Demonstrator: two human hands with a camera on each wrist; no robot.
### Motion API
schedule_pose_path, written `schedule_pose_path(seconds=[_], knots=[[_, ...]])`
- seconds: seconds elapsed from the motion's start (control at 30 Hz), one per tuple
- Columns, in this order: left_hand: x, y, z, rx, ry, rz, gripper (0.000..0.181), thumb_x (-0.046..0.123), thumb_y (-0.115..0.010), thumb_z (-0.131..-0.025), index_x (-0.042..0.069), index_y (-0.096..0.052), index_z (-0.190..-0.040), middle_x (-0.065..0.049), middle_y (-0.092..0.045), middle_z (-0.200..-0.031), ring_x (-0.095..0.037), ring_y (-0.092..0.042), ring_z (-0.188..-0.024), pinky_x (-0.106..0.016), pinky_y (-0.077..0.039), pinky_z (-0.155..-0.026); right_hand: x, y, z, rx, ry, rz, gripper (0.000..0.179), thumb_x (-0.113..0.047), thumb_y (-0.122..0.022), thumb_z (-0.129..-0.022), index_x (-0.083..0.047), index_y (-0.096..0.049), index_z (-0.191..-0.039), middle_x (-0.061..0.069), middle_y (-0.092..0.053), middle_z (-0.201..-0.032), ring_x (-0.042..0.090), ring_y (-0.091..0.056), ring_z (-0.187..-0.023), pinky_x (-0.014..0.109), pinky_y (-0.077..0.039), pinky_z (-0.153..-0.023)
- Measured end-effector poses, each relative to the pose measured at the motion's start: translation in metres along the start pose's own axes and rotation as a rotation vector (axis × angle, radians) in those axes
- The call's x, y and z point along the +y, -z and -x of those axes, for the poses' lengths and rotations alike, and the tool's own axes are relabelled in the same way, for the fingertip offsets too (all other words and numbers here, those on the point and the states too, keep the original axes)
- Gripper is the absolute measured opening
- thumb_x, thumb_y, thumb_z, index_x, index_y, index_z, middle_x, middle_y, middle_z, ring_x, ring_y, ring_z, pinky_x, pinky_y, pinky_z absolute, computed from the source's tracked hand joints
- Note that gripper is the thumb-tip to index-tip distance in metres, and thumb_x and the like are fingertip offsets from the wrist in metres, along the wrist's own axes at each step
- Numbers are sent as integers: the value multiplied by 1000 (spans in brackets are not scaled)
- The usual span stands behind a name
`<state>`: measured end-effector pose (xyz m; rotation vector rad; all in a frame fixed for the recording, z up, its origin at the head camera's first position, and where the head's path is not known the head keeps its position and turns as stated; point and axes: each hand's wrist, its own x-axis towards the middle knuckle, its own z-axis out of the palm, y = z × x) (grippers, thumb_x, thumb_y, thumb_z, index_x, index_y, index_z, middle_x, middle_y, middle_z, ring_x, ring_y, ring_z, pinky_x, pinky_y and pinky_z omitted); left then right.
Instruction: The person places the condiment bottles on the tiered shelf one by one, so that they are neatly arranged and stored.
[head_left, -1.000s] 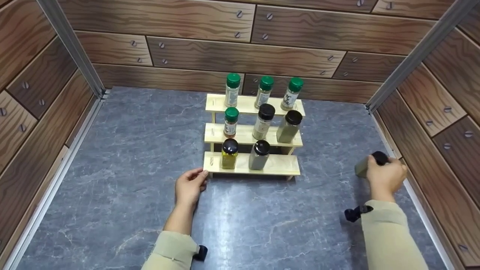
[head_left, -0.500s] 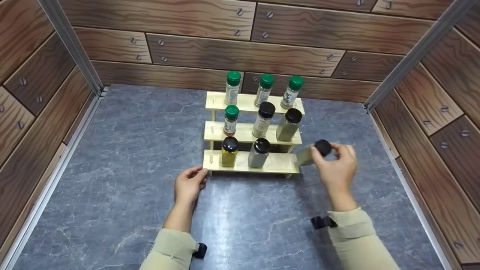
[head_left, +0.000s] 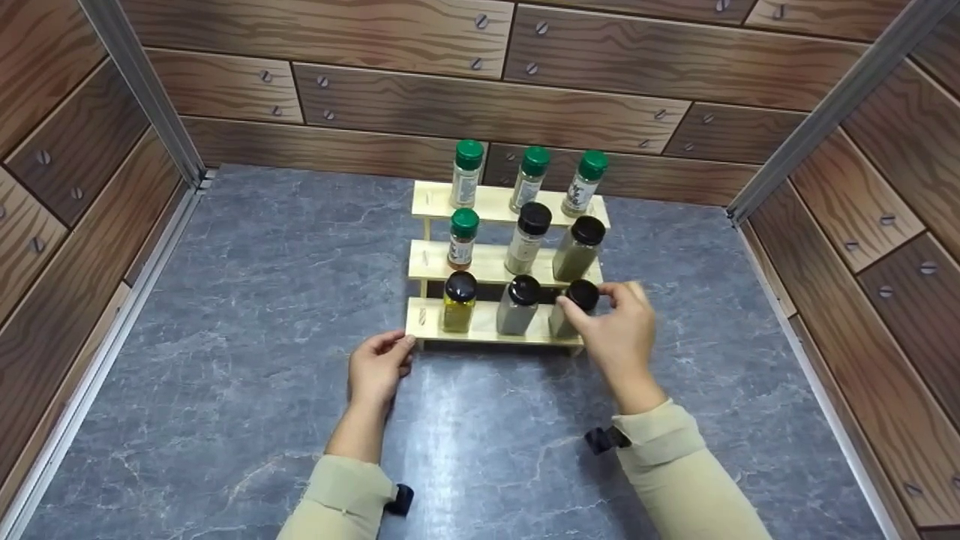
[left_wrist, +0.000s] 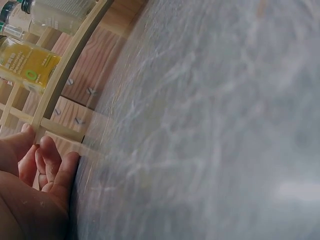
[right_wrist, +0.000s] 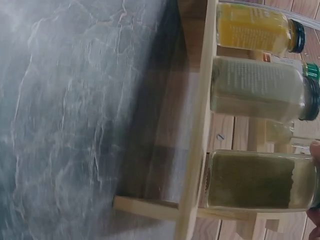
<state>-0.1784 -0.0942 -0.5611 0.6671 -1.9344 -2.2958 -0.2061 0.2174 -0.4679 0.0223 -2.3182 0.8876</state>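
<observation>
A three-tier wooden spice rack [head_left: 495, 335] stands on the grey table. My left hand [head_left: 379, 369] pinches its front left corner between thumb and fingers, as the left wrist view shows too. My right hand [head_left: 624, 334] grips a spice jar of dark green powder [right_wrist: 250, 180] by its black cap, at the right end of the bottom tier. The jar is upright; whether its base touches the shelf I cannot tell. Beside it on that tier are a greyish spice jar [head_left: 517, 313] and a yellow spice jar [head_left: 458, 311], both black-capped.
On the middle tier stand a green-capped jar [head_left: 462, 244] and two black-capped jars, one a dark green jar [head_left: 574, 255]. Green-capped jars, one at the right end [head_left: 582, 191], line the top tier. A wood-patterned wall [head_left: 405, 97] rises behind.
My right hand has carried the dark green spice jar leftward from the table's right side to the bottom tier's right end. The left hand stays at the rack's corner.
</observation>
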Motion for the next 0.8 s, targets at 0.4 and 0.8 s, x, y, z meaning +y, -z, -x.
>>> schedule_pose_path(seconds=[0.4,0.8], knots=[[-2,-1,0,4,-11,30,28,2,-77,-95,-14,-71,-118,-10,-73,-86,-15,-67,-70,-23,-58,-58,4,-5,1,-25,-57,37,59,-35,-102,-69,6,-74,-99,14,-60,-89,37,-57,-82,41,-44,-73],[5,4,6,62,-150,-244,47,21,-79,-97,-7,-65,-132,-19,-71,-109,-28,-69,-95,-34,-59,-82,47,8,18,27,91,-18,47,-30,-75,-91,9,-68,-117,28,-61,-105,45,-56,-96,53,-45,-85]])
